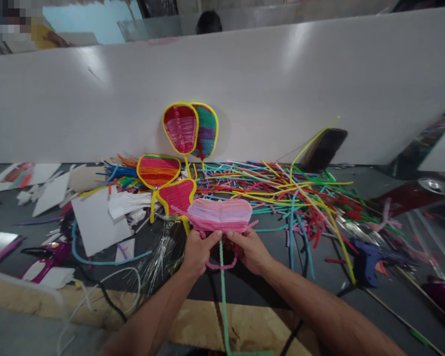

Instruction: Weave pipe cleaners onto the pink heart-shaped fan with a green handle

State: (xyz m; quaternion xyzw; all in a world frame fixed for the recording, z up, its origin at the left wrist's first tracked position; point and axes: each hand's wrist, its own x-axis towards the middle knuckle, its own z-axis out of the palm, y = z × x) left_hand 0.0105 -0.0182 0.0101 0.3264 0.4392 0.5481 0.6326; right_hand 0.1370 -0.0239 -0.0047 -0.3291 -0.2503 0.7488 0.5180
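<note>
Between both hands is a pink and lilac pipe-cleaner piece (220, 213), its upper part wide and rounded, with a twisted pink loop hanging below. My left hand (199, 251) grips its lower left edge, thumb on the front. On the lower right edge, my right hand (247, 248) pinches it the same way; the two thumbs nearly meet. A light green twisted stem (223, 291) runs down from the middle between the thumbs. Just behind lie finished-looking yellow-rimmed pipe-cleaner shapes: an orange striped one (158, 171) and a pink one (177, 197).
Many loose pipe cleaners (252, 180) cover the table's back. Two yellow-rimmed paddles (181, 128) lean on the white panel (267, 89). At right are a blue glue gun (369, 262), a phone (324, 149) and a dark red can (404, 200). White card (102, 222) and cables lie left.
</note>
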